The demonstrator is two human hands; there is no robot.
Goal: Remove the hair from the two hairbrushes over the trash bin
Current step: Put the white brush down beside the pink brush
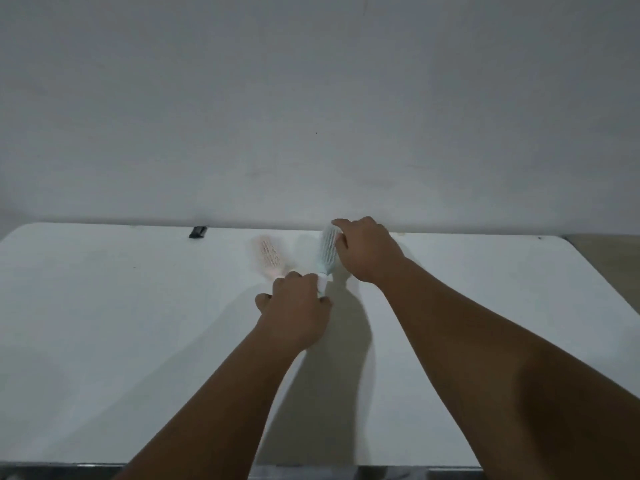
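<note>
**Bare arms, two brushes, no bin in sight**

Forearms stretch from the near edge across a smooth white tabletop to the blue brush, which is tilted up on its side, just off the surface. The left hand has its fingers curled round the pale handle at the blue brush's near end. The right hand cups the head from the right, fingertips hooked over its far rim. Just left of the blue brush a pink brush lies flat, bristles up, its handle end touching or hidden by the left hand. A small black object sits well to the left of the blue brush, by the wall.

Both brushes look like light, stiff moulded plastic with slotted oval heads and rows of thin pins. The handle gives the surest hold. The pins would likely flex and prick if squeezed. Blur hides whether hair is caught in them. No trash bin shows, so each brush probably has to be carried off the tabletop first.
</note>
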